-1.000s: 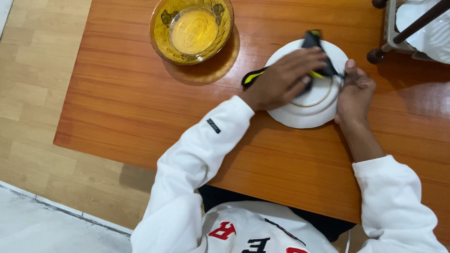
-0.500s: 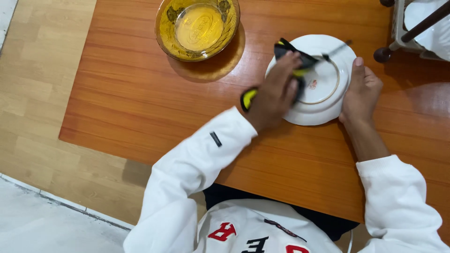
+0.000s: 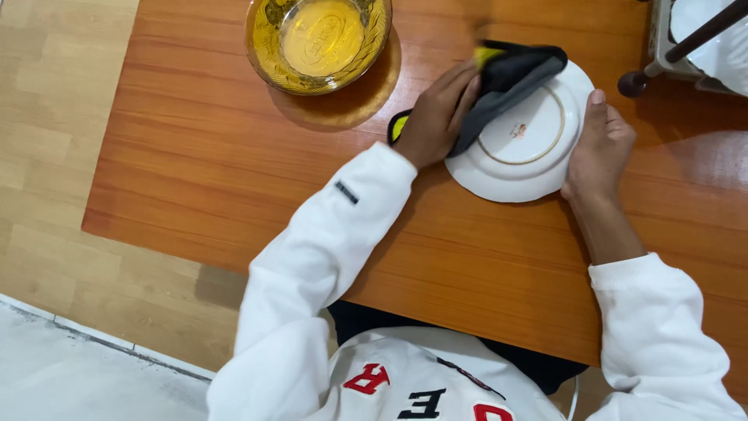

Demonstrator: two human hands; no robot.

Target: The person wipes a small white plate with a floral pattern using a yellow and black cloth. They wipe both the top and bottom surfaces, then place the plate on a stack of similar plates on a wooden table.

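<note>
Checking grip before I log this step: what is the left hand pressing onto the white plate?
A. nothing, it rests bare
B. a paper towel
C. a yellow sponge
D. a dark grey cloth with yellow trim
D: the left hand holds a dark grey cloth with yellow trim against the white plate.

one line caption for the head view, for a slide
Left hand presses a dark cloth on a white plate while the right hand steadies its rim on a wooden table.
</note>
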